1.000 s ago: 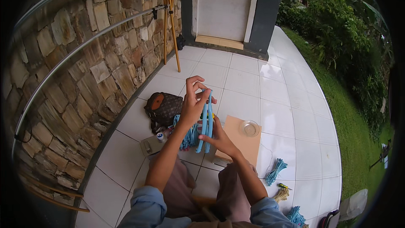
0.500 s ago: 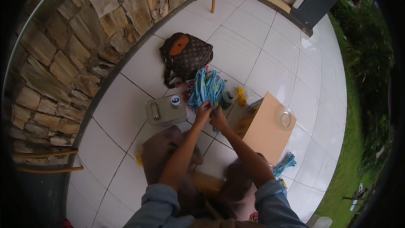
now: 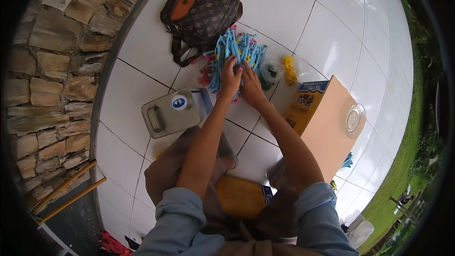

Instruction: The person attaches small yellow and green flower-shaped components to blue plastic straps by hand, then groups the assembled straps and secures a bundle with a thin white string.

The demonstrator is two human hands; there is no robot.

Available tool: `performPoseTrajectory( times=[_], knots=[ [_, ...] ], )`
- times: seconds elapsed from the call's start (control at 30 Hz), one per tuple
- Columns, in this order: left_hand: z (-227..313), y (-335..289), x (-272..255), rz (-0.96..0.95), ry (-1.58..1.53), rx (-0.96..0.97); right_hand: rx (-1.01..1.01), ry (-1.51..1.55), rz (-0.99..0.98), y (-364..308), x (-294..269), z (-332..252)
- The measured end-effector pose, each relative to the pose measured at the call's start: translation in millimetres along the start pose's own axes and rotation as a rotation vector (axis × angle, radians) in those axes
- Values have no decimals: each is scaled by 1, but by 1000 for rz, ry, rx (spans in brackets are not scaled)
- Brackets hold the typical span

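White tiled porch floor [image 3: 142, 95] by a stone wall: left hand [image 3: 231, 78] and right hand [image 3: 251, 87], fingers spread flat, press on the heap of blue strips [image 3: 237, 50] beside the brown backpack [image 3: 201, 14]; pile looks gathered, strips unsorted.

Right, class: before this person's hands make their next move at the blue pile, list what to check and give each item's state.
1. Both hands on the pile of blue sticks: ok; left hand and right hand rest on it.
2. Sticks gripped in the fingers: cannot tell.
3. Patterned bag apart from the hands: ok.
4. Grey metal box beside the left forearm, not under it: ok.
5. Glass dish lying flat on the cardboard box: ok.
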State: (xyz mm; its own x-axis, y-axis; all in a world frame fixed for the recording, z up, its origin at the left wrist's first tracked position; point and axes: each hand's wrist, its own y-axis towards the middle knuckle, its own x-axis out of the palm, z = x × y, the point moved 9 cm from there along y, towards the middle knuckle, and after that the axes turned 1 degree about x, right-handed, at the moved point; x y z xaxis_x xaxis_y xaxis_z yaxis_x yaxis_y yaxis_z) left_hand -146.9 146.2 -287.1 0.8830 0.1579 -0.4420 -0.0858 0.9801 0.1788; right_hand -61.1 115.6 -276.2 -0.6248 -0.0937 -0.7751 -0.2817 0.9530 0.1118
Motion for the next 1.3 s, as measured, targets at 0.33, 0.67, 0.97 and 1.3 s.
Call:
performPoseTrajectory(
  times=[0.33,0.67,0.97,1.3],
  knots=[
    [211,-37,21,-578,-45,285,176,320,-9,-106,-206,-41],
    [352,-189,108,-880,-192,544,336,57,504,-289,-331,-6],
    [374,-282,221,-1271,-183,459,708,365,374,-427,-349,115],
    [258,-422,413,-1523,-193,-274,1422,282,710,-655,-216,295]
  ],
)
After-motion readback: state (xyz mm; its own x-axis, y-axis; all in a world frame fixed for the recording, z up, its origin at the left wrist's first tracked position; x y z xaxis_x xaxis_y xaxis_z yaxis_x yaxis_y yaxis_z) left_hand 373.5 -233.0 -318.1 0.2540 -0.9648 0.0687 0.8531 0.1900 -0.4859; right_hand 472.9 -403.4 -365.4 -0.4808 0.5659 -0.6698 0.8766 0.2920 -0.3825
